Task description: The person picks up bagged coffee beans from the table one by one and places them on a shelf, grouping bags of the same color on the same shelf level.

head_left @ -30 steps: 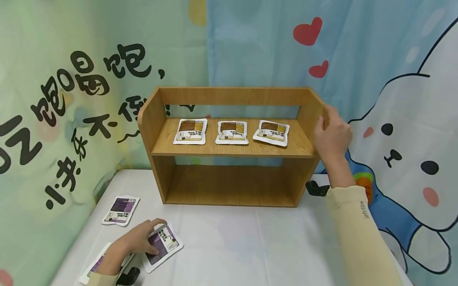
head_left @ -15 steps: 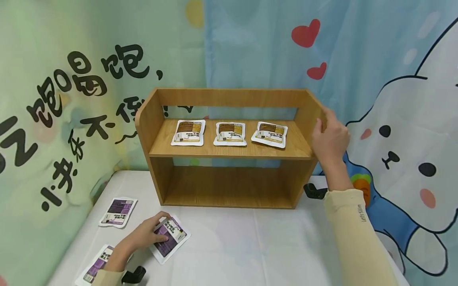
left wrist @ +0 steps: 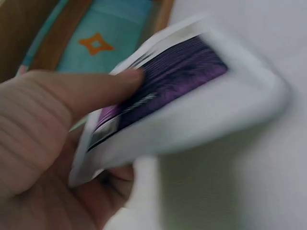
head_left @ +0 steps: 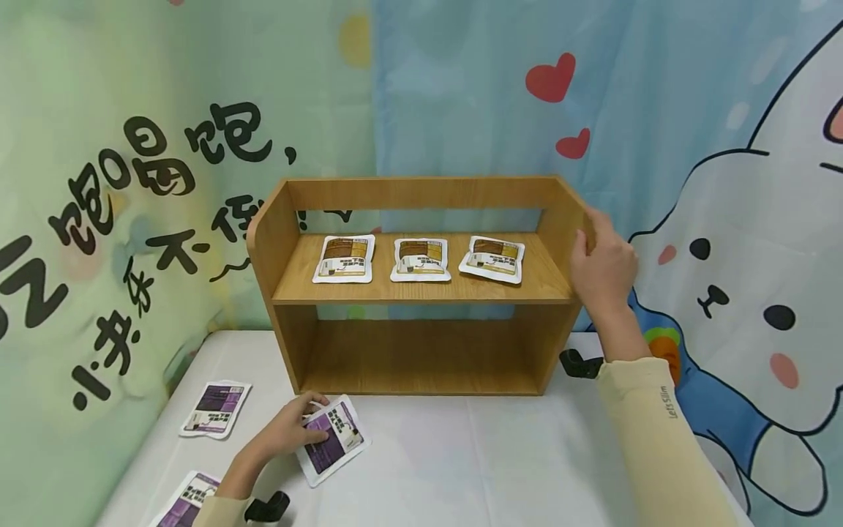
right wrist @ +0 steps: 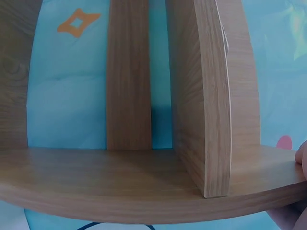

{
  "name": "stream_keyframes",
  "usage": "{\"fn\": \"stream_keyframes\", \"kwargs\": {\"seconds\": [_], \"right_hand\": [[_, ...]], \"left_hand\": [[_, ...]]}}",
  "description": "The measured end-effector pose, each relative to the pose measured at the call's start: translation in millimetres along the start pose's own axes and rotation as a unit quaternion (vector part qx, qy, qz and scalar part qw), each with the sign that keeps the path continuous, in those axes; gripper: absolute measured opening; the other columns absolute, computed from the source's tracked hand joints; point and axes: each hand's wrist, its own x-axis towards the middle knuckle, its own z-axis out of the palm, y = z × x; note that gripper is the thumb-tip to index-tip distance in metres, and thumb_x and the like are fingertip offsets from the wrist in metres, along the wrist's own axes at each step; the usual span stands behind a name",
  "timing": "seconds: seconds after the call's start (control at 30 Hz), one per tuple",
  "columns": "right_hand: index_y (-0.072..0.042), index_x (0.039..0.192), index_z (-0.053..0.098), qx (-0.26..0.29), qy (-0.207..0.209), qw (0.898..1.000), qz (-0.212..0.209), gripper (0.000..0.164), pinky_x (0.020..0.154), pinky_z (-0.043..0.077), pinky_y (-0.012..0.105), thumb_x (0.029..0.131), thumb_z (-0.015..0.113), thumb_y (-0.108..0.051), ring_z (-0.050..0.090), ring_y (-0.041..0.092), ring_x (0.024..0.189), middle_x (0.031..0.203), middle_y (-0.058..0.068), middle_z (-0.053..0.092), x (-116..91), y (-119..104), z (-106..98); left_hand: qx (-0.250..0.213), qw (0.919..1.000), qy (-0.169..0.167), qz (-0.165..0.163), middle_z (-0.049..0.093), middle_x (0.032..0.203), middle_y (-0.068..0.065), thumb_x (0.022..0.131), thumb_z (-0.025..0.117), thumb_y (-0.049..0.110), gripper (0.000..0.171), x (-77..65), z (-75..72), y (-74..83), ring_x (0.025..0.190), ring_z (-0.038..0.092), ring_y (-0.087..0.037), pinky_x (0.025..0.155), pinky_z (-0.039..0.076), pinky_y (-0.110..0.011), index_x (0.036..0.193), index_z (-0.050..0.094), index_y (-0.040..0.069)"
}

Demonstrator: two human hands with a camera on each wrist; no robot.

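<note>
My left hand [head_left: 286, 432] pinches a purple-and-white flat pouch [head_left: 342, 441] between thumb and fingers, over the table in front of the shelf's left end. In the left wrist view the thumb lies across the printed face of the pouch [left wrist: 187, 67], and the fingers are behind it. My right hand [head_left: 607, 267] grips the right side panel of a two-tier wooden shelf [head_left: 421, 192]. Only parts of its fingers [right wrist: 302, 158] show at the panel's edge in the right wrist view. Three brown-and-white pouches, left [head_left: 344, 259], middle [head_left: 420, 260] and right [head_left: 492, 259], lie on the upper tier.
One purple pouch [head_left: 216, 410] lies on the white table [head_left: 454, 468] at the left. Another [head_left: 187, 505] lies nearer the front, partly hidden by my left sleeve. Printed curtains [head_left: 454, 95] hang behind the shelf and along the left side.
My left hand has carried the pouch to the right and closer to the shelf, uncovering more of the front-left pouch. My right hand keeps its grip on the side panel. The head view has tilted slightly.
</note>
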Motion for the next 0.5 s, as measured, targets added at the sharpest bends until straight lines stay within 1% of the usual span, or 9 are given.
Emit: {"fn": "stream_keyframes", "kwargs": {"seconds": [0.07, 0.13, 0.2, 0.23, 0.3, 0.37, 0.43, 0.47, 0.5], "right_hand": [[-0.008, 0.133, 0.058, 0.006, 0.006, 1.0, -0.012, 0.036, 0.075, 0.049, 0.058, 0.098, 0.056, -0.014, 0.063, 0.046, 0.087, 0.11, 0.024, 0.067, 0, 0, 0], [-0.009, 0.133, 0.058, 0.008, 0.006, 1.0, -0.014, 0.035, 0.074, 0.049, 0.058, 0.098, 0.056, -0.013, 0.063, 0.047, 0.085, 0.109, 0.025, 0.067, -1, 1, 0], [-0.008, 0.133, 0.058, 0.012, -0.001, 1.0, -0.011, 0.035, 0.072, 0.049, 0.058, 0.098, 0.056, -0.012, 0.063, 0.047, 0.082, 0.107, 0.025, 0.067, -5, 1, 0], [-0.007, 0.132, 0.058, 0.013, -0.006, 1.0, -0.01, 0.035, 0.071, 0.049, 0.058, 0.098, 0.056, -0.012, 0.063, 0.047, 0.082, 0.107, 0.025, 0.067, -7, 1, 0], [-0.006, 0.132, 0.058, 0.014, -0.012, 1.0, -0.007, 0.035, 0.07, 0.05, 0.057, 0.098, 0.056, -0.012, 0.063, 0.046, 0.08, 0.107, 0.025, 0.067, -11, 2, 1], [-0.005, 0.131, 0.059, 0.018, -0.012, 1.0, -0.011, 0.034, 0.069, 0.05, 0.056, 0.098, 0.056, -0.011, 0.063, 0.045, 0.079, 0.106, 0.025, 0.067, -11, 2, 1], [-0.005, 0.131, 0.059, 0.021, -0.005, 1.0, -0.015, 0.034, 0.071, 0.05, 0.056, 0.098, 0.056, -0.012, 0.064, 0.045, 0.081, 0.107, 0.024, 0.067, -8, 2, -1], [-0.006, 0.131, 0.059, 0.022, 0.0, 1.0, -0.016, 0.034, 0.072, 0.05, 0.056, 0.098, 0.056, -0.012, 0.064, 0.045, 0.083, 0.108, 0.024, 0.067, -7, 2, -2], [-0.006, 0.131, 0.059, 0.022, 0.004, 1.0, -0.015, 0.034, 0.073, 0.05, 0.056, 0.098, 0.056, -0.012, 0.064, 0.045, 0.084, 0.108, 0.024, 0.067, -5, 2, -4]], "left_hand": [[0.01, 0.9991, -0.04, 0.009, 0.063, 0.107, -0.008, 0.078, 0.078, 0.001, 0.043, 2.9, -3.4, 3.6, 0.094, 0.058, -0.022, 0.078, 0.048, -0.037, 0.117, 0.06, 0.001], [0.039, 0.9961, -0.074, 0.029, 0.063, 0.108, -0.005, 0.078, 0.078, 0.003, 0.039, 7.5, -6.4, 8.0, 0.096, 0.057, -0.023, 0.081, 0.047, -0.039, 0.115, 0.066, 0.004], [0.065, 0.9931, -0.092, 0.035, 0.065, 0.104, -0.002, 0.078, 0.078, 0.002, 0.035, 10.3, -5.6, 12.4, 0.095, 0.057, -0.023, 0.081, 0.047, -0.041, 0.112, 0.069, 0.005], [0.08, 0.9921, -0.089, 0.037, 0.066, 0.102, -0.002, 0.078, 0.077, 0.0, 0.033, 11.1, -3.3, 14.1, 0.094, 0.058, -0.024, 0.08, 0.048, -0.042, 0.11, 0.071, 0.005], [0.125, 0.9895, -0.062, 0.038, 0.067, 0.102, -0.004, 0.077, 0.078, 0.001, 0.03, 12.0, 3.6, 19.0, 0.095, 0.06, -0.027, 0.08, 0.049, -0.046, 0.106, 0.072, 0.006], [0.185, 0.9822, -0.013, 0.032, 0.068, 0.098, -0.004, 0.076, 0.08, 0.005, 0.027, 11.2, 12.1, 25.0, 0.093, 0.062, -0.027, 0.078, 0.05, -0.047, 0.102, 0.073, 0.008], [0.246, 0.9682, 0.042, 0.006, 0.067, 0.091, -0.004, 0.076, 0.081, 0.013, 0.025, 8.7, 20.0, 33.2, 0.085, 0.063, -0.027, 0.071, 0.051, -0.047, 0.1, 0.072, 0.011], [0.275, 0.9593, 0.064, -0.018, 0.067, 0.087, -0.004, 0.076, 0.081, 0.017, 0.027, 5.7, 22.9, 38.4, 0.081, 0.063, -0.027, 0.067, 0.05, -0.047, 0.1, 0.071, 0.012], [0.297, 0.9506, 0.073, -0.05, 0.066, 0.085, -0.005, 0.076, 0.082, 0.022, 0.03, 1.2, 24.6, 43.2, 0.077, 0.063, -0.028, 0.064, 0.05, -0.047, 0.101, 0.069, 0.012]]}}
